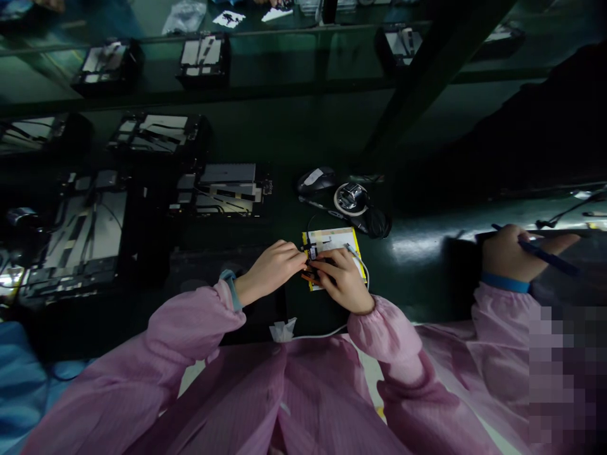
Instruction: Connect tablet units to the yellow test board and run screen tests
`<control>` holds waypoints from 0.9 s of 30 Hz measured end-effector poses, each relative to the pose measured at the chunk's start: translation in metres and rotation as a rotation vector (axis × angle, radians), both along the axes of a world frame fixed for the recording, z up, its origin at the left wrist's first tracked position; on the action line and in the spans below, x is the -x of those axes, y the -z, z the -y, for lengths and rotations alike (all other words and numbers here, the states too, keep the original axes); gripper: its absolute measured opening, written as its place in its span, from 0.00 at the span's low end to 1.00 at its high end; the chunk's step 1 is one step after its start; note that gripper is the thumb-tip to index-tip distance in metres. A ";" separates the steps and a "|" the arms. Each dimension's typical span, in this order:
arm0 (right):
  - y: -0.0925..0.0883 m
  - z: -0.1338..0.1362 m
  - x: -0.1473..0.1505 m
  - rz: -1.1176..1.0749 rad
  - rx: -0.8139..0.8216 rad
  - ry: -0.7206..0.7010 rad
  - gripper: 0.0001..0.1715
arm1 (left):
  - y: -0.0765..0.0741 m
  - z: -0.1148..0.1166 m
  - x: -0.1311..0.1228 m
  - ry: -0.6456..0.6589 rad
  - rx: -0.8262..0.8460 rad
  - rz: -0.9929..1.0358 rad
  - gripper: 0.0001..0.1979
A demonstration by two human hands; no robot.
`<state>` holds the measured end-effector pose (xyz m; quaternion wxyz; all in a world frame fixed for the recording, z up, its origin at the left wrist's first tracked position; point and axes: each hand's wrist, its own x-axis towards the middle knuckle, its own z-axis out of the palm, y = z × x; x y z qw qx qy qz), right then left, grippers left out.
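A flat white battery-like pack with yellow edges lies on the dark bench before me. My left hand reaches its left edge, fingertips pinched together at a small dark part there; my fingers hide what they hold. My right hand rests over the pack, its fingers bent and closed at the same spot, almost touching the left fingertips. An orange strip shows just below the fingers. A white cable runs along the pack's right side, its metal-ended plug near my right knuckles.
Behind the pack are a black computer mouse and a round metal-and-white object beside a coiled black cable. Opened device housings lie to the left, more on the rear shelf. At right, a co-worker's hand holds a blue pen-like tool.
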<state>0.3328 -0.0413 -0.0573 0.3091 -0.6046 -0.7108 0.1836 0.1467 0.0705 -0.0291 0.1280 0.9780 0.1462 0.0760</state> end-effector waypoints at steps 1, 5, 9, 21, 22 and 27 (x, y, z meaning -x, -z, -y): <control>-0.001 0.000 0.001 0.008 0.002 -0.003 0.15 | 0.000 0.000 0.000 0.001 -0.002 -0.001 0.08; -0.008 -0.002 0.011 0.142 0.008 0.018 0.12 | 0.000 -0.001 -0.001 -0.004 -0.018 -0.006 0.08; -0.013 -0.003 0.019 0.253 0.019 0.057 0.12 | -0.001 0.000 0.000 -0.014 -0.030 -0.015 0.07; -0.022 0.064 -0.012 0.020 0.106 0.125 0.12 | -0.009 0.027 -0.003 0.095 -0.016 0.143 0.10; -0.021 0.072 -0.009 0.104 0.116 0.126 0.15 | -0.010 0.028 -0.003 0.109 0.011 0.151 0.10; -0.014 0.089 0.004 0.347 0.164 0.105 0.23 | -0.014 0.037 0.003 0.041 0.000 0.259 0.11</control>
